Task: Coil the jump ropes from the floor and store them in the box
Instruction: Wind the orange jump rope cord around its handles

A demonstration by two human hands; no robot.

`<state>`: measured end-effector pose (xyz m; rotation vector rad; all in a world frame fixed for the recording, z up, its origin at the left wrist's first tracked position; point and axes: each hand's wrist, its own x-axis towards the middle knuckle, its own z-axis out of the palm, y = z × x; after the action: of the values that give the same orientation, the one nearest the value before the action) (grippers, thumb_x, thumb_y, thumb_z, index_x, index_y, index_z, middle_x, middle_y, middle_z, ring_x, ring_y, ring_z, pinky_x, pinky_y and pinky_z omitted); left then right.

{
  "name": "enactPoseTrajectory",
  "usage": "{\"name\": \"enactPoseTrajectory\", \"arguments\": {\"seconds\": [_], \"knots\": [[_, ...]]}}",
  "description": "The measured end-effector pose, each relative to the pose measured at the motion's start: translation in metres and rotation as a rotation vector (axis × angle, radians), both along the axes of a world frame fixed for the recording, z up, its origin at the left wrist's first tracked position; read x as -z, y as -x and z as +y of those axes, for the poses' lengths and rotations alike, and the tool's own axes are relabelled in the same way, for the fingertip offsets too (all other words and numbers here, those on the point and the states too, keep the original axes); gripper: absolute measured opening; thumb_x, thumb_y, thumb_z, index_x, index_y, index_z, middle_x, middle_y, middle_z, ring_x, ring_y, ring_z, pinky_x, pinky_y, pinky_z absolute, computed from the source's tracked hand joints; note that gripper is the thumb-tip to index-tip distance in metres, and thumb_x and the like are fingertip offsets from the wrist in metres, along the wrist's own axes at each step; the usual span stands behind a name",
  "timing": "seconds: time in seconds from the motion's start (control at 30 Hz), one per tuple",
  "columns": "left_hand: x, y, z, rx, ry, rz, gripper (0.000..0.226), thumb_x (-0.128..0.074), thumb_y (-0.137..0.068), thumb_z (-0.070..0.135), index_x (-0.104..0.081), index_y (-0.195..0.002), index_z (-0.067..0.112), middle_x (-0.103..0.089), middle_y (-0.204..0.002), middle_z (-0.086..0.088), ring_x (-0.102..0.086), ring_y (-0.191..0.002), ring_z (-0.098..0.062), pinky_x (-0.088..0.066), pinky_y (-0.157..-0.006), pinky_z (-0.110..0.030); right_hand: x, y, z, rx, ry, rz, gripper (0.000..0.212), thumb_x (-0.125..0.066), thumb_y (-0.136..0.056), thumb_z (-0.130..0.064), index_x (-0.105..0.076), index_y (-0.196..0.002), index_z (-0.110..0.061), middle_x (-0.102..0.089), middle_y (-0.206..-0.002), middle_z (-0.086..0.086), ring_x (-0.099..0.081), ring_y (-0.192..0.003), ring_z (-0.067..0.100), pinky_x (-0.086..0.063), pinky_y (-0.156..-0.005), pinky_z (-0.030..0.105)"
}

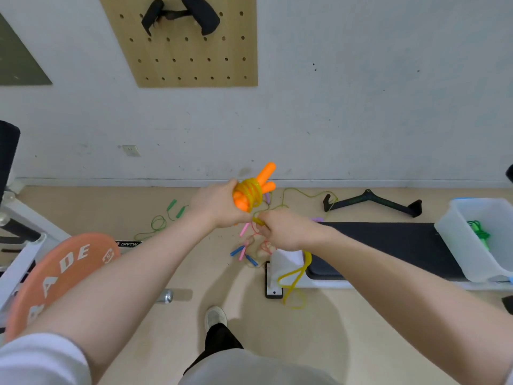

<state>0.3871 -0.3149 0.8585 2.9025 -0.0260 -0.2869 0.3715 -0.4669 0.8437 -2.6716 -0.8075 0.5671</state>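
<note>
Both forearms reach forward over the floor (166, 315), a white shoe (215, 318) showing below them. Slack yellow cord (294, 276) hangs in loops beneath the right hand (288, 232), whose grip pinches that cord, feeding it toward the left hand (219, 207), whose grip is curled round the orange handles (259, 184) with several turns already wound on them. My judgement: this rope is roughly half coiled. One green rope (478, 232) already lies in the clear box (455, 245), which sits on the black worktop (388, 245) at right. Left on the floor: a green jump rope (163, 218), a tangle with pink and blue handles (245, 251), and a thin yellow-green cord (302, 194) (so most of the work remains). An orange weight plate (63, 276) reads "RADE" in part; a label (129, 243) beside it reads "BRTW".
</note>
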Motion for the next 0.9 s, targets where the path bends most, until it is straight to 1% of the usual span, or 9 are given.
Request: {"name": "enactPoseTrajectory", "arguments": {"seconds": [0.17,0.3,0.37,0.43,0.57,0.63,0.73,0.83,0.9], "knots": [[0.000,0.007,-0.003,0.136,-0.277,0.042,0.072,-0.070,-0.062,0.053,-0.045,-0.121,0.024,-0.062,-0.111,-0.006,-0.060,-0.101,-0.030,-0.041,-0.067,-0.029,-0.036,-0.006,-0.003,-0.158,0.151,-0.203,0.021,-0.056,-0.089,-0.026,-0.055,-0.075,-0.010,-0.044,-0.067,0.004,-0.049,-0.073,0.027,-0.034,-0.060,0.029],[-0.006,0.020,-0.021,0.431,-0.405,-0.001,0.060,-0.068,-0.062,0.055,-0.054,-0.111,0.021,-0.062,-0.108,-0.004,-0.060,-0.099,-0.027,-0.039,-0.068,-0.027,-0.063,-0.013,-0.002,-0.222,0.193,-0.305,0.025,-0.070,-0.075,-0.043,-0.066,-0.080,-0.019,-0.050,-0.065,-0.004,-0.046,-0.074,0.017,-0.033,-0.056,0.026],[-0.012,0.028,-0.027,0.587,-0.436,-0.115,0.049,-0.063,-0.067,0.051,-0.055,-0.102,0.018,-0.060,-0.106,-0.004,-0.058,-0.095,-0.027,-0.036,-0.070,-0.026,-0.067,-0.021,-0.006,-0.225,0.128,-0.270,0.034,-0.076,-0.067,-0.048,-0.066,-0.081,-0.019,-0.057,-0.070,-0.001,-0.046,-0.070,0.015,-0.035,-0.057,0.029],[-0.016,0.032,-0.026,0.664,-0.414,-0.240,0.054,-0.060,-0.069,0.053,-0.052,-0.109,0.017,-0.058,-0.109,-0.002,-0.056,-0.097,-0.025,-0.034,-0.075,-0.027,-0.063,-0.028,-0.014,-0.144,-0.038,-0.149,0.037,-0.082,-0.060,-0.043,-0.055,-0.070,-0.020,-0.053,-0.063,-0.004,-0.042,-0.058,0.012,-0.035,-0.056,0.029],[-0.027,0.034,-0.014,0.598,-0.137,-0.346,0.071,-0.069,-0.059,0.063,-0.049,-0.108,0.016,-0.061,-0.099,0.000,-0.058,-0.093,-0.025,-0.031,-0.072,-0.030,-0.055,-0.035,-0.031,0.037,-0.550,0.335,0.027,-0.074,-0.075,-0.011,-0.048,-0.069,-0.019,-0.046,-0.060,-0.001,-0.038,-0.051,0.005,-0.033,-0.052,0.020],[-0.031,0.036,-0.010,0.551,0.020,-0.337,0.078,-0.072,-0.052,0.061,-0.046,-0.112,0.017,-0.061,-0.092,0.001,-0.058,-0.085,-0.024,-0.029,-0.066,-0.027,-0.050,-0.039,-0.034,0.097,-0.647,0.434,0.018,-0.068,-0.081,-0.015,-0.053,-0.071,-0.016,-0.050,-0.063,0.003,-0.043,-0.051,0.004,-0.036,-0.051,0.017],[-0.031,0.041,-0.004,0.424,0.279,-0.217,0.078,-0.067,-0.046,0.054,-0.037,-0.113,0.026,-0.056,-0.085,0.010,-0.051,-0.068,-0.011,-0.032,-0.059,-0.026,-0.034,-0.045,-0.032,0.240,-0.562,0.309,0.026,-0.061,-0.087,-0.032,-0.060,-0.067,-0.016,-0.056,-0.053,-0.008,-0.047,-0.046,-0.001,-0.038,-0.050,0.017],[-0.027,0.045,-0.005,0.274,0.595,-0.078,0.064,-0.071,-0.049,0.035,-0.031,-0.098,0.039,-0.059,-0.080,0.013,-0.053,-0.059,-0.001,-0.041,-0.055,-0.021,-0.011,-0.037,-0.028,0.348,-0.634,0.216,0.020,-0.057,-0.092,-0.014,-0.057,-0.073,-0.008,-0.054,-0.064,-0.003,-0.054,-0.050,-0.010,-0.042,-0.061,0.017],[-0.022,0.043,-0.011,0.157,0.823,-0.020,0.061,-0.072,-0.050,0.026,-0.035,-0.097,0.039,-0.065,-0.082,0.006,-0.055,-0.057,-0.012,-0.045,-0.055,-0.024,-0.004,-0.020,-0.018,0.317,-0.574,0.074,0.027,-0.041,-0.096,-0.002,-0.054,-0.073,-0.010,-0.052,-0.073,0.004,-0.057,-0.066,-0.007,-0.037,-0.063,0.014]]}}
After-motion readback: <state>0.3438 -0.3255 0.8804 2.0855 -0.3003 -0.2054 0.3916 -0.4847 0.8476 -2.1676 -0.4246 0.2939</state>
